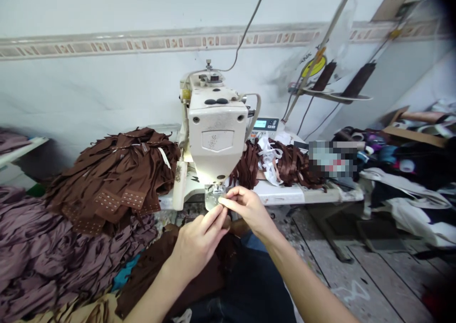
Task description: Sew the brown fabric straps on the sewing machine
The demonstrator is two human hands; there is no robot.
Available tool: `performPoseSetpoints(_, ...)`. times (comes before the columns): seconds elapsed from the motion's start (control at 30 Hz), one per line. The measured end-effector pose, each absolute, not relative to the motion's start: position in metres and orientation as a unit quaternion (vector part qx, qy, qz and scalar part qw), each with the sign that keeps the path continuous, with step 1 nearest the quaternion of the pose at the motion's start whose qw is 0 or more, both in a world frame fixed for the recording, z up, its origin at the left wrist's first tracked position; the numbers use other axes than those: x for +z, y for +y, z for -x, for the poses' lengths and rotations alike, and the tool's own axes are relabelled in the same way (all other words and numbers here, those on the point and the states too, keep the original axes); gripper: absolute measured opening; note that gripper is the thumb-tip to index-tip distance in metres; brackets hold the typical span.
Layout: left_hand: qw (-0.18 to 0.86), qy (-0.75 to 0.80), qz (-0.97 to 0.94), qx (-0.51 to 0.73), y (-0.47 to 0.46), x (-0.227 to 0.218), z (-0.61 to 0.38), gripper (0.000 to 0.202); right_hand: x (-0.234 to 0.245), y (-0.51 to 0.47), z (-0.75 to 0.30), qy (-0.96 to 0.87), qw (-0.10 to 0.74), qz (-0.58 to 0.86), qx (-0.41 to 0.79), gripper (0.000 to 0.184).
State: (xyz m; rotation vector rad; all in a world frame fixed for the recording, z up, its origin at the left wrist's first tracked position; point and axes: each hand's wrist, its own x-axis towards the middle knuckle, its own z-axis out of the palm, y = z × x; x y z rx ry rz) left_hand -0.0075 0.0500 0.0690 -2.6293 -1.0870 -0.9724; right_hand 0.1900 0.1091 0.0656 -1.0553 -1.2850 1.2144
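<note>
Sewing machine (216, 123) sits on the desk (281, 194). My left hand (199, 244) and right hand (247, 209) pinch close under its foot (214, 190); I cannot tell what my fingers (223, 201) grip.

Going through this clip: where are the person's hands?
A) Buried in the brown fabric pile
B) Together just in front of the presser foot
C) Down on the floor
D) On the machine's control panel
B: the left hand and right hand meet at the fingertips, right in front of the sewing machine's presser foot.
</note>
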Motion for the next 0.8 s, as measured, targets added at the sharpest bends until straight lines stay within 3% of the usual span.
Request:
performPoseSetpoints(0.2,0.118,-0.431,0.830,-0.333,0.049,0.059,-0.004,0.051,0.055,0.122,-0.176,-0.397,0.582,0.452,0.548,0.047)
performPoseSetpoints(0.43,0.114,-0.466,0.812,-0.333,0.048,0.056,-0.014,0.052,0.035,0.100,-0.173,-0.403,0.592,0.475,0.511,0.043)
performPoseSetpoints(0.7,0.036,-0.452,0.818,-0.354,0.049,0.048,-0.003,0.058,-0.037,0.062,-0.200,-0.577,0.418,0.454,0.535,0.070)
performPoseSetpoints(0.8,0.006,-0.437,0.828,-0.352,0.048,0.049,0.006,0.056,-0.051,0.072,-0.222,-0.580,0.415,0.486,0.504,0.073)
